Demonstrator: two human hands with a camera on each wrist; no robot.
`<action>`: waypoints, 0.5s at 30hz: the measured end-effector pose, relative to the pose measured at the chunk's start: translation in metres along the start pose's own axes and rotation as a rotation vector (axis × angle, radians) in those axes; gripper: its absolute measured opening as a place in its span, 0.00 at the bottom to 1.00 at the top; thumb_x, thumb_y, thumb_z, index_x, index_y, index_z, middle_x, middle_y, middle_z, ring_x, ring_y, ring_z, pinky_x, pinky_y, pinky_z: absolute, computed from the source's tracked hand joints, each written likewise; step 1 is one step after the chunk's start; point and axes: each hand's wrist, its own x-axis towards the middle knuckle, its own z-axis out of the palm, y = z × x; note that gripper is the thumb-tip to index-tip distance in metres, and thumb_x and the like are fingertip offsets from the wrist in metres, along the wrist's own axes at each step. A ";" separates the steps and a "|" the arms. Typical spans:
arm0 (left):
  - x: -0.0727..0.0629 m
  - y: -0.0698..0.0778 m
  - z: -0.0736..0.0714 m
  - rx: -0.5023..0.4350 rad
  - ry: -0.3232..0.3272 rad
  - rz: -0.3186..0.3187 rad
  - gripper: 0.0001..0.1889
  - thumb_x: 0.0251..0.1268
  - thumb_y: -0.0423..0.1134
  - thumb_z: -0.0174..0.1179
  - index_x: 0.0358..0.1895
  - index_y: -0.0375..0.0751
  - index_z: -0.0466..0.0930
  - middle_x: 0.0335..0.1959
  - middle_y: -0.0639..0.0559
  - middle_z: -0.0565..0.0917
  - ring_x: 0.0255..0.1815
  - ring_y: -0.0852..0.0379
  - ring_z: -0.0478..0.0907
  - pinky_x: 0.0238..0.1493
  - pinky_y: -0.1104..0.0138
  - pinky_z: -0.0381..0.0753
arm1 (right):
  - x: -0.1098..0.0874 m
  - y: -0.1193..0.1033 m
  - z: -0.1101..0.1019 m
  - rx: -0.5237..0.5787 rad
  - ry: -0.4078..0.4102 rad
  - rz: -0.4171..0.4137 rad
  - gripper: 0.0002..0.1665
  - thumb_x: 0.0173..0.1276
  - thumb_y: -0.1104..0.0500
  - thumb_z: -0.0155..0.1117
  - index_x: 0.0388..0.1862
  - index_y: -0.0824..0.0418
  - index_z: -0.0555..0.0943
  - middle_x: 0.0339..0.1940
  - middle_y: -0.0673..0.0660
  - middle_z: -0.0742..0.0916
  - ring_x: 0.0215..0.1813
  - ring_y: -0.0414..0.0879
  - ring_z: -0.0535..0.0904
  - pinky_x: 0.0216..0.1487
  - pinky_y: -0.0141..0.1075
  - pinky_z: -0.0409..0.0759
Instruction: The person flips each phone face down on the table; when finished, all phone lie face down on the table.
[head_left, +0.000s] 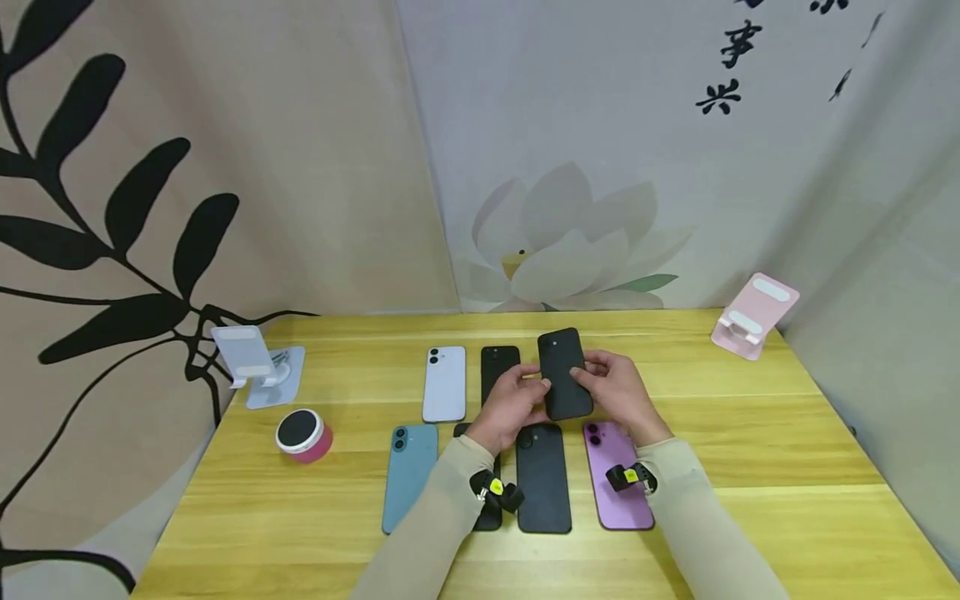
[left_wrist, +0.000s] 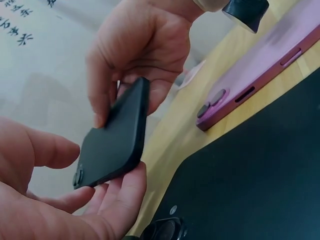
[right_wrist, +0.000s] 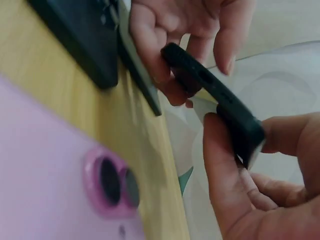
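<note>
Both hands hold a black smartphone above the table, its camera side tilted up in the head view. My right hand pinches its right edge, the thumb on one face and a finger behind. At the left edge, my left hand holds it between its digits, several fingers along the underside. Below the hands lie a large dark phone and a purple phone. Another black phone lies farther back, partly hidden by the left hand. The left forearm covers part of one more dark phone.
A white phone and a teal phone lie left of the hands. Farther left are a white folding phone stand and a round pink-and-white pot with a dark top. A pink stand is at the back right, near the curtain.
</note>
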 end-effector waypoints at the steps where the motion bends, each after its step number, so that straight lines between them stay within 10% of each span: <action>1: 0.000 0.000 0.000 0.005 -0.001 0.001 0.27 0.81 0.38 0.57 0.77 0.36 0.66 0.66 0.36 0.78 0.57 0.48 0.83 0.55 0.53 0.89 | 0.001 0.002 -0.001 -0.009 0.002 0.009 0.30 0.78 0.58 0.66 0.72 0.72 0.75 0.58 0.71 0.86 0.47 0.47 0.87 0.40 0.30 0.87; 15: -0.001 -0.001 0.000 0.129 0.024 0.016 0.31 0.81 0.41 0.59 0.81 0.35 0.63 0.71 0.36 0.76 0.64 0.44 0.83 0.63 0.51 0.86 | 0.005 0.013 -0.003 -0.109 -0.032 0.075 0.32 0.77 0.59 0.65 0.75 0.72 0.73 0.65 0.74 0.83 0.59 0.59 0.87 0.49 0.38 0.90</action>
